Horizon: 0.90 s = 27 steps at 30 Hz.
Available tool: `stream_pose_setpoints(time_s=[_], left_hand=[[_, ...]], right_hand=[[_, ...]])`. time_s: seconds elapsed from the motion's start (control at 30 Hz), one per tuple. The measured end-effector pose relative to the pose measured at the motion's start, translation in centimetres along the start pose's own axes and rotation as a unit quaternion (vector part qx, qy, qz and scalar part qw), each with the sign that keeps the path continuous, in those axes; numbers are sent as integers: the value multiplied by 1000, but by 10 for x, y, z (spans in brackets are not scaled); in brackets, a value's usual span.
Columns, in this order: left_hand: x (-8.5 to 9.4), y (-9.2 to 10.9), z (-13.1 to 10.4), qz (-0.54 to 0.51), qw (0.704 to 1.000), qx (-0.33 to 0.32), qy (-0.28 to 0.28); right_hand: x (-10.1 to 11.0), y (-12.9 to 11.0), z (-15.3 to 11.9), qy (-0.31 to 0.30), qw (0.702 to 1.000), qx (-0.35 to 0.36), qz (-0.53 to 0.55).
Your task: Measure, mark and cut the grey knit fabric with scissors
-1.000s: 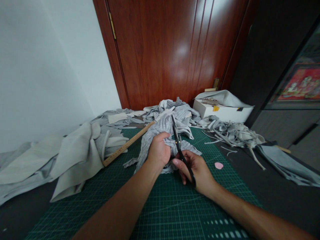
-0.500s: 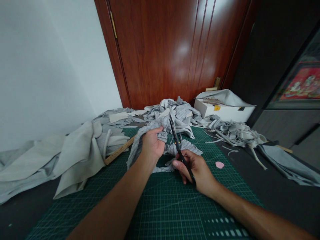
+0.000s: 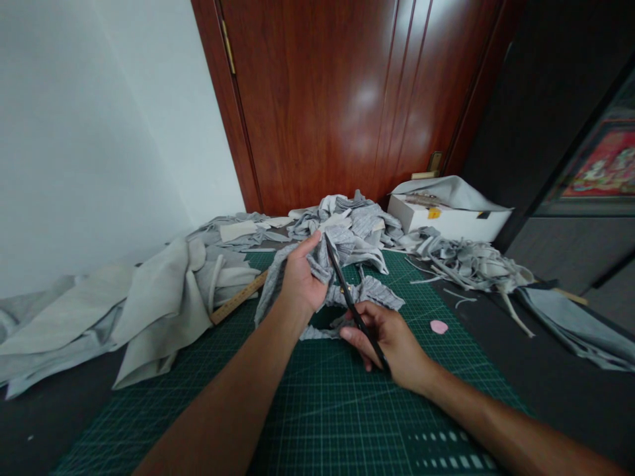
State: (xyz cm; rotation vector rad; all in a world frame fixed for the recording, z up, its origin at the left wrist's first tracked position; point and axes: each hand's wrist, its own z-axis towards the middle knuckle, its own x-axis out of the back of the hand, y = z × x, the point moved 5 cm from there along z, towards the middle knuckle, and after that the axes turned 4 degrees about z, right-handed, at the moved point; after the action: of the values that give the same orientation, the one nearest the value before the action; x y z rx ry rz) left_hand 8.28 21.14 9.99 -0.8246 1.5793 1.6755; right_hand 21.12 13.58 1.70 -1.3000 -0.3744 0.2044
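Note:
Gathered grey ribbed fabric (image 3: 272, 285) is held up by my left hand (image 3: 303, 281), its thumb pressed near the upper edge. My right hand (image 3: 384, 337) is closed around the handles of black scissors (image 3: 342, 277). Their blades point up and away, with the tips at the fabric beside my left thumb. Whether the blades are apart or together I cannot tell. More of the grey fabric lies in a loose loop on the green cutting mat (image 3: 322, 403) below both hands.
A pink chalk piece (image 3: 439, 326) lies right of my right hand. A wooden ruler (image 3: 238, 299) and draped pale fabric (image 3: 153, 291) are at left. Behind are a fabric heap (image 3: 367, 218) and a white box (image 3: 446, 221); tangled strips (image 3: 461, 261) lie at right.
The scissors have swung left, bringing their tips closer to my left thumb. My left thumb has shifted upward on the fabric. The view has moved slightly.

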Motion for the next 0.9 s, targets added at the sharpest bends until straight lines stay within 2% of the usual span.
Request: stream_pose_setpoints(time_s=[0.43,0.67,0.9], left_hand=[[3,-7,-4,58,991,120,12],[4,-1,-1,57,995,69,34],[-1,10,-1,24,999,-33,-17]], right_hand=[[1,1,-1,-14,1000,10,6],[1,2,-1,-19,1000,12,-9],[2,0,-1,-20,1000,14,-8]])
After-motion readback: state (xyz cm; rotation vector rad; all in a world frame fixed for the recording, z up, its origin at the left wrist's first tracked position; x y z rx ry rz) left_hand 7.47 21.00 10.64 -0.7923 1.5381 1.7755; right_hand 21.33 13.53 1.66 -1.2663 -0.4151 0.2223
